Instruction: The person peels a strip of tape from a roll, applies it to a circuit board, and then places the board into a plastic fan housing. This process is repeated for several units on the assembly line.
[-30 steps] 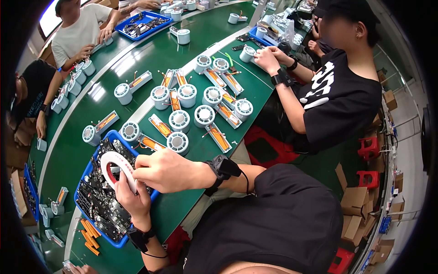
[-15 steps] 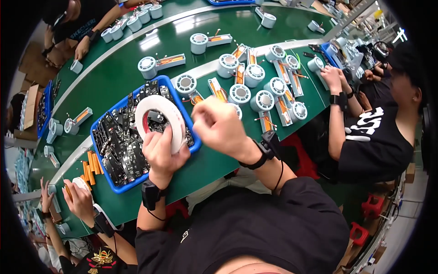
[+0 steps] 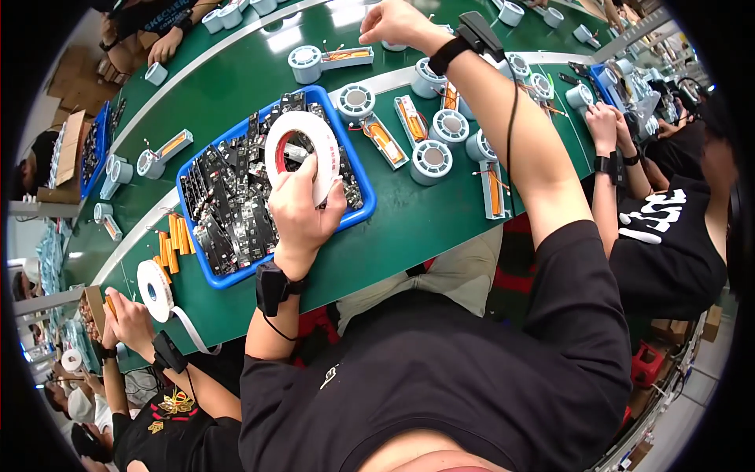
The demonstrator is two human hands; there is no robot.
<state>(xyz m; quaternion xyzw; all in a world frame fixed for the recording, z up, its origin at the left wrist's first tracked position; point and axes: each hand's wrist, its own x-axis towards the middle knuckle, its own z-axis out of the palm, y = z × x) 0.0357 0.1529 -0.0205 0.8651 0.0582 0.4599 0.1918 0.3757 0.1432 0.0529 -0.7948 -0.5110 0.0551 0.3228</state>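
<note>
My left hand [image 3: 299,206] is closed round a white roll of tape [image 3: 325,153], thumb on its inner edge. It holds the roll over a blue tray [image 3: 344,145] heaped with small black circuit boards [image 3: 224,206]. My right arm stretches far forward, and my right hand [image 3: 399,25] is above the far part of the green surface. Its fingers are curled together; whatever they may pinch is too small to make out. Beneath and beside that forearm lie several pale round fan units [image 3: 432,162] with open rectangular handles holding orange cells and wires.
Orange cells [image 3: 179,236] and another white tape roll [image 3: 153,291] lie left of the tray, by a co-worker's hand [image 3: 130,321]. At the right, another co-worker's hands [image 3: 604,126] work on a fan unit. A person's hand [image 3: 163,47] rests across the green surface.
My right hand has moved from beside the tape roll, forward and up to the far side. My left hand still grips the roll over the tray. The view has shifted.
</note>
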